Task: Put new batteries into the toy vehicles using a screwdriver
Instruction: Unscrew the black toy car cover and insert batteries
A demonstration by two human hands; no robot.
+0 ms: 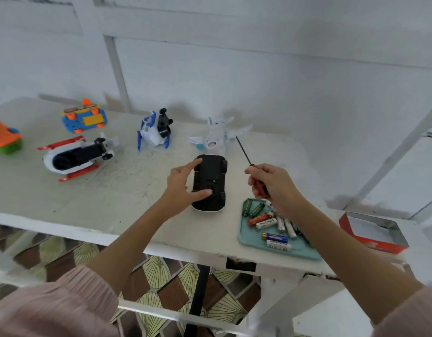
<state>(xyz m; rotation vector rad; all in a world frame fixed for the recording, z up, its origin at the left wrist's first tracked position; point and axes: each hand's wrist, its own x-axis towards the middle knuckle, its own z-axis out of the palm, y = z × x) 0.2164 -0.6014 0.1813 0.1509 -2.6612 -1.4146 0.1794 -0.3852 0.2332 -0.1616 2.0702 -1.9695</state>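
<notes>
- Tabletop point(127, 190) — white, scuffed, carrying toys along the back and a tray at the front right.
- Black toy car point(210, 183) lies upside down near the front edge, underside facing up, between the two hands.
- Left hand point(183, 183) rests on the car: index finger stretched to the far end, thumb pressing on the round part of the underside near the near end. Fingers are spread wide and fairly straight, not wrapped round the body.
- Right hand point(271, 183) is curled round the red-and-black handle of a screwdriver point(244, 152); the thin dark shaft points up and away, its tip near the white toy plane point(218, 137), clear of the car.
- Teal tray point(305, 251) sits just right of the car, below the right wrist — loose batteries point(268, 223) lie in it: green, red, white and blue ones.
- Red box point(373, 232) stands open at the far right edge.
- Back row, left to right: orange-green toy point(6, 137), blue-orange car point(85, 119) overturned, red-white helicopter point(76, 156) on its side, blue-white robot toy point(154, 130), then the plane.
</notes>
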